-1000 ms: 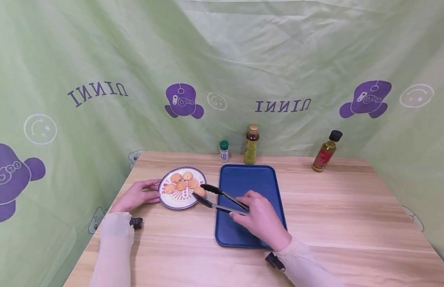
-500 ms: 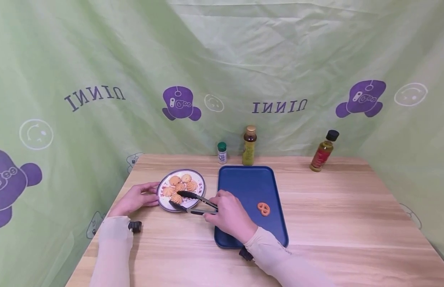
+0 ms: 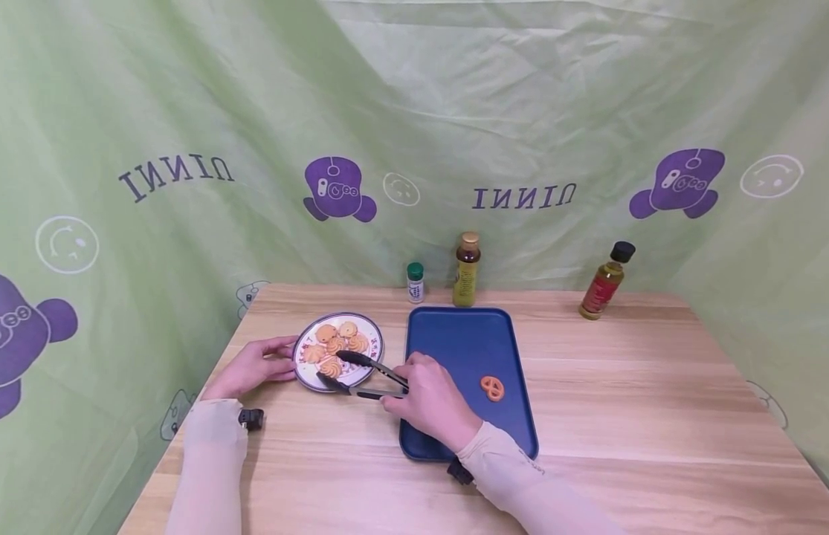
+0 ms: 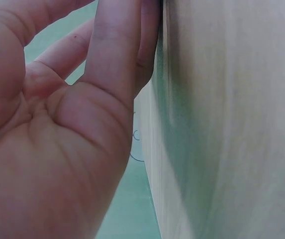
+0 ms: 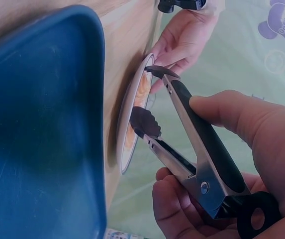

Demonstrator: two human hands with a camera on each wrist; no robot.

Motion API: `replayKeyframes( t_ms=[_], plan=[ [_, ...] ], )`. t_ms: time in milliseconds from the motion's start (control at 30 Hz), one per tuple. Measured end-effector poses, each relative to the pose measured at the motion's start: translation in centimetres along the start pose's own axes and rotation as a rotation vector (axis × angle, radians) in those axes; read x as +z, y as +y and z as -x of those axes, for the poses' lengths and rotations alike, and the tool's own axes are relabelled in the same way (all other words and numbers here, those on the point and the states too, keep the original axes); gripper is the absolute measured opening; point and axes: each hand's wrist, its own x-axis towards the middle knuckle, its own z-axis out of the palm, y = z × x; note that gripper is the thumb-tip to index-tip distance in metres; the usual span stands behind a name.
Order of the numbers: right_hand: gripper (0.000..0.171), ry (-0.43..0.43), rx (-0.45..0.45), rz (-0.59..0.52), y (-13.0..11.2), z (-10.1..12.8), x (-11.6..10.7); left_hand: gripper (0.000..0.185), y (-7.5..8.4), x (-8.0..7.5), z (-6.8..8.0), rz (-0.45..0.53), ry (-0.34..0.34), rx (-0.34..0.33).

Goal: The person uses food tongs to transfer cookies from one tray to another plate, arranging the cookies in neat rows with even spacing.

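A white patterned plate [image 3: 302, 371] holds several orange swirl cookies [image 3: 337, 343]. My right hand [image 3: 429, 399] grips black-handled metal tongs [image 3: 363, 375], thumb on top [image 5: 232, 112]. The tongs' [image 5: 197, 149] tips stand apart over the plate's [image 5: 128, 149] front part, with one cookie [image 3: 330, 367] between them. My left hand [image 3: 250, 367] lies on the table with straight fingers touching the plate's left rim; the same hand [image 5: 184, 32] shows beyond the plate in the right wrist view. One pretzel-shaped cookie [image 3: 492, 387] lies on the blue tray [image 3: 454, 334].
A small green-capped jar [image 3: 415, 282], a brown bottle [image 3: 466, 280] and a red-labelled oil bottle [image 3: 604, 281] stand along the table's back edge. Green cloth walls close in behind and at both sides. The wooden table [image 4: 232, 124] stretches bare to the tray's right.
My right hand has moved left with the tongs, from the plate's right edge to over its front part. The pretzel cookie on the tray has come into view. The left hand stays put.
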Motion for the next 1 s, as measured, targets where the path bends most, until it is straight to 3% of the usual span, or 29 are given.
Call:
replayKeyframes(
  t_ms=[267,567,1000],
  plan=[
    [0.043,0.006,0.012,-0.024,0.4,1.1,-0.7,0.070,0.0,0.1,-0.2,-0.007,0.006,0.002],
    [0.042,0.035,0.083,-0.049,1.7,3.1,-2.3,0.071,0.0,0.0,-0.3,-0.011,0.002,-0.003],
    [0.042,0.057,0.187,-0.007,4.2,8.2,-5.0,0.070,-0.2,0.0,-0.4,-0.048,0.021,-0.029]
  ],
)
